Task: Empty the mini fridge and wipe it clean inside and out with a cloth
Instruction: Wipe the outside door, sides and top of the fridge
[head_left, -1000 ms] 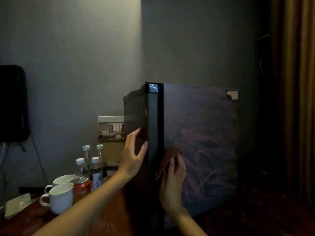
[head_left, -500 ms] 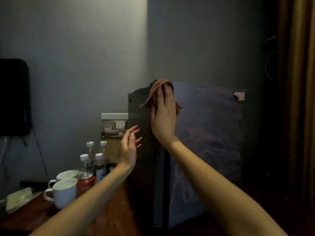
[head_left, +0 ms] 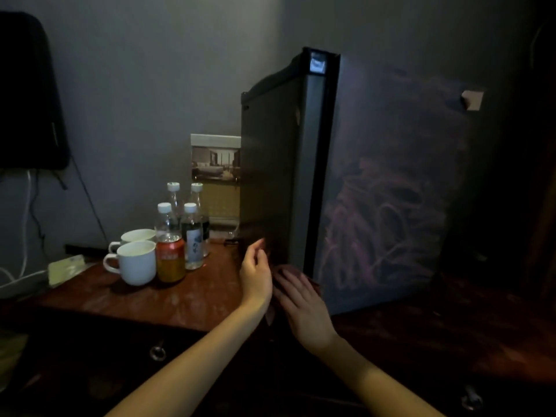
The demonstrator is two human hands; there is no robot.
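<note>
The black mini fridge [head_left: 376,176] stands closed on the wooden table [head_left: 186,296], one corner edge facing me, wipe streaks on its right face. My right hand [head_left: 304,302] lies flat against the bottom of that corner edge and presses the brownish cloth [head_left: 285,268] on it; only a strip of cloth shows past the fingers. My left hand [head_left: 255,273] hovers just beside it at the foot of the fridge's left face, fingers loosely curled, holding nothing.
Left of the fridge stand several water bottles [head_left: 192,233], an orange can [head_left: 170,260] and two white mugs [head_left: 134,261]. A framed card [head_left: 215,176] leans on the wall behind them. A drawer ring pull [head_left: 158,353] sits below the table edge.
My right hand has slid the cloth from the top of the fridge's corner edge down to its bottom. My left hand has dropped lower too. The view has tilted downward.
</note>
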